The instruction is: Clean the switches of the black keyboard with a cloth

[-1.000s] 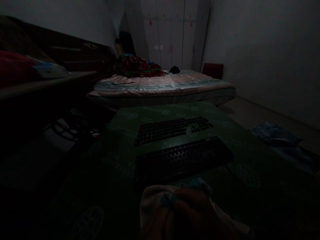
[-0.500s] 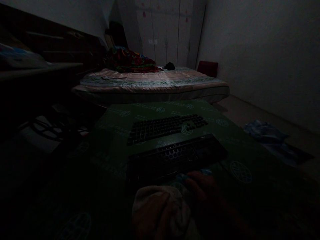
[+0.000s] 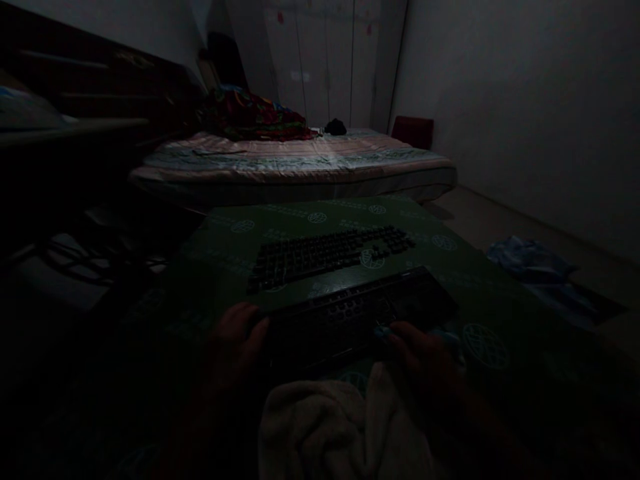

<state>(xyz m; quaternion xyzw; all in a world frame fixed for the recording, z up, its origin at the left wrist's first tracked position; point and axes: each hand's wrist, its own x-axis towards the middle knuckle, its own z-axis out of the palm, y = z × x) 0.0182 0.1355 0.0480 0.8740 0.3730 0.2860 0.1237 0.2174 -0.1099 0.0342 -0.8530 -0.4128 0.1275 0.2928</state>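
Observation:
The room is dim. A black keyboard (image 3: 320, 337) lies at a slant on a green table (image 3: 200, 267), most of its surface too dark to make out. My left hand (image 3: 243, 337) is closed round the keyboard's left end, thumb toward the top. At its front right edge my right hand (image 3: 423, 353) pinches a bluish, crumpled, cloth-like piece (image 3: 384, 331); more of it shows beyond the fingers. Nearest me is a pale cloth (image 3: 320, 420), bunched up, with neither hand visibly gripping it. Behind the keyboard, black keycaps (image 3: 320, 255) are laid out in keyboard order.
A bed (image 3: 300, 163) with a red patterned blanket (image 3: 255, 117) stands beyond the table. On the left is a dark shelf (image 3: 90, 127). Blue-grey fabric (image 3: 530, 260) lies on the floor at right. Wardrobe doors (image 3: 325, 67) fill the back.
My left hand has let go of the pale cloth and moved up and left onto the keyboard's end. My right hand has shifted slightly right and up with the bluish piece.

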